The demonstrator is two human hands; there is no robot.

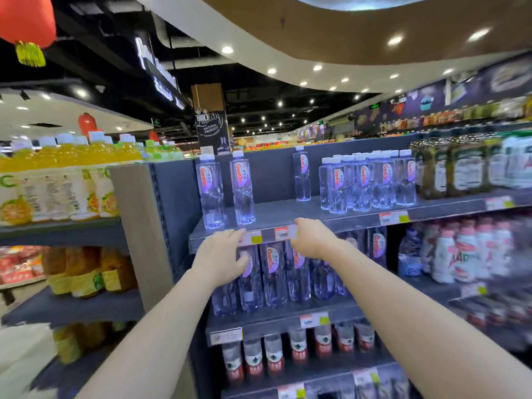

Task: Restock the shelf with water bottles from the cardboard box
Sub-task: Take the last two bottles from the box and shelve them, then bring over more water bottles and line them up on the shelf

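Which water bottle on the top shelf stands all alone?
The single bottle far back in the middle of the top shelf. The front-left pair stands at the edge, and the rest crowd in a group on its right.

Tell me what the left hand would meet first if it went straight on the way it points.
Probably the front edge of the upper shelf, at the price tag just past the fingertips of the left hand. The water bottle above stands further back, though depth is unclear.
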